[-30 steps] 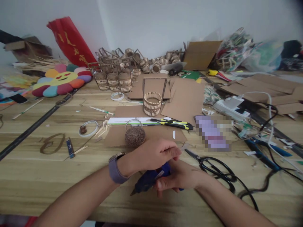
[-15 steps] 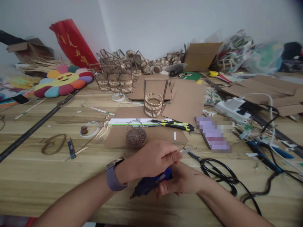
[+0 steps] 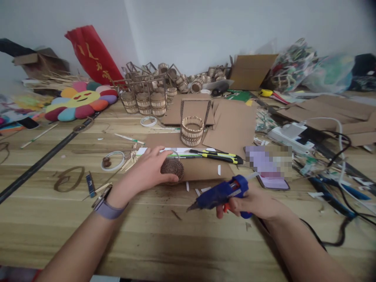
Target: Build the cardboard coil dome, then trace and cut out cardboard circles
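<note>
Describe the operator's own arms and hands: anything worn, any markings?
Two bare forearms, no sleeves in view. Both the left hand and right hand are ungloved. The left wrist wears a round watch on a wide, muted purple strap; the right wrist shows nothing worn.

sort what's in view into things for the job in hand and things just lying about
Likely in the job:
- blue glue gun, in the right hand
- coiled cardboard disc, at the open left hand
- slatted bucket, probably

Apparently lying about:
- flower cushion
- phone
</note>
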A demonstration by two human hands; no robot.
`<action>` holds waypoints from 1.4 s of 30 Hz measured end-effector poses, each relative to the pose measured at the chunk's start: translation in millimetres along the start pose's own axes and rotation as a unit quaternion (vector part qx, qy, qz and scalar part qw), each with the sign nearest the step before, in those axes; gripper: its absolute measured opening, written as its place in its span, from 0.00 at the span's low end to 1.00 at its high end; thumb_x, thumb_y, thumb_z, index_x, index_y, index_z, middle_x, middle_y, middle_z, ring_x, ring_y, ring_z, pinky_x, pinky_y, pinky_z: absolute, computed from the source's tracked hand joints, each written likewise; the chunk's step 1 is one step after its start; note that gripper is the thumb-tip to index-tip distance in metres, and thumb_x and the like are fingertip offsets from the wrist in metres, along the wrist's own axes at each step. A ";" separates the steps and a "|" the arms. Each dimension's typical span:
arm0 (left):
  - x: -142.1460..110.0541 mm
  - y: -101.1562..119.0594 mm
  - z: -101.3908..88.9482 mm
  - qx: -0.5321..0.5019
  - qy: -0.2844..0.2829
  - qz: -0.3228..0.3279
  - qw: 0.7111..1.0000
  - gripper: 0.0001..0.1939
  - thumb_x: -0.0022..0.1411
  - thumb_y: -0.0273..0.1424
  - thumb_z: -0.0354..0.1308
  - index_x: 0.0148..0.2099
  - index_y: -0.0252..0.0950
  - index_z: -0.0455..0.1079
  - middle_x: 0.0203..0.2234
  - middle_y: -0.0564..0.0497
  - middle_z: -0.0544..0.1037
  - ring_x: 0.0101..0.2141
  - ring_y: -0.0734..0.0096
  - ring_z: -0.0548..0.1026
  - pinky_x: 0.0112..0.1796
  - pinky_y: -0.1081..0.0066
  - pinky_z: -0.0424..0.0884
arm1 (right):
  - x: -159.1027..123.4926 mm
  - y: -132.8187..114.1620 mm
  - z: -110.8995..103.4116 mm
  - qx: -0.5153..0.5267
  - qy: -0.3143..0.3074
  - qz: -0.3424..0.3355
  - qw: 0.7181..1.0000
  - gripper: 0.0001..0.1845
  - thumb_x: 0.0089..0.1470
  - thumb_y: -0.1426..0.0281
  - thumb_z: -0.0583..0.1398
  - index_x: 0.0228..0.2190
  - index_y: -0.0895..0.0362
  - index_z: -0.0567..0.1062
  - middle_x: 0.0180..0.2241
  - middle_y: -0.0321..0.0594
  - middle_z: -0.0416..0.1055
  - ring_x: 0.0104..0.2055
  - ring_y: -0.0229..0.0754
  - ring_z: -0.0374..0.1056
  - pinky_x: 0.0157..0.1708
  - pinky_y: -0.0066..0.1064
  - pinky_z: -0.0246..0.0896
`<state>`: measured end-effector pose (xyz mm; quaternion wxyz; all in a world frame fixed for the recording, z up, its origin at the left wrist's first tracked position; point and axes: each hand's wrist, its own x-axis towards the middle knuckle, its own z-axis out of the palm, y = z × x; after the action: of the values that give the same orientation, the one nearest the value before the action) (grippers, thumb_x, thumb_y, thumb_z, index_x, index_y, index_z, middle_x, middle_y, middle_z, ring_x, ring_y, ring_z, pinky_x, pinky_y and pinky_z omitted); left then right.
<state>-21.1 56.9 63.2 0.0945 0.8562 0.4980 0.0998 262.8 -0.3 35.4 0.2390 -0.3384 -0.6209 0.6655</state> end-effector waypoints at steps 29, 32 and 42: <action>-29.5 -1.7 55.8 -0.123 0.261 0.217 0.933 0.39 0.62 0.49 0.60 0.69 0.39 0.53 0.59 0.33 0.66 0.59 0.47 0.66 0.57 0.47 0.66 | 4.5 12.9 -3.4 -0.054 0.102 -0.028 0.993 0.28 0.47 0.45 0.66 0.27 0.59 0.80 0.25 0.43 0.76 0.26 0.39 0.69 0.24 0.27 0.64; -30.2 -3.8 53.4 -0.104 0.275 0.220 0.930 0.39 0.63 0.49 0.59 0.69 0.39 0.53 0.58 0.33 0.67 0.58 0.47 0.67 0.56 0.48 0.67 | 6.3 17.0 -1.3 -0.043 0.092 -0.028 0.994 0.24 0.48 0.48 0.67 0.29 0.57 0.80 0.25 0.41 0.76 0.27 0.39 0.70 0.25 0.26 0.65; -29.6 -2.7 48.6 -0.074 0.297 0.240 0.921 0.39 0.62 0.49 0.60 0.67 0.35 0.55 0.57 0.32 0.69 0.58 0.47 0.67 0.55 0.48 0.67 | 10.6 15.0 5.6 -0.047 0.093 -0.013 0.994 0.25 0.50 0.46 0.65 0.32 0.56 0.81 0.24 0.38 0.72 0.24 0.36 0.62 0.21 0.25 0.58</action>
<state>-24.8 29.4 13.4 -0.0217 0.8717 0.2743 0.4056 253.2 2.1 18.9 0.2881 -0.4015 -0.6308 0.5983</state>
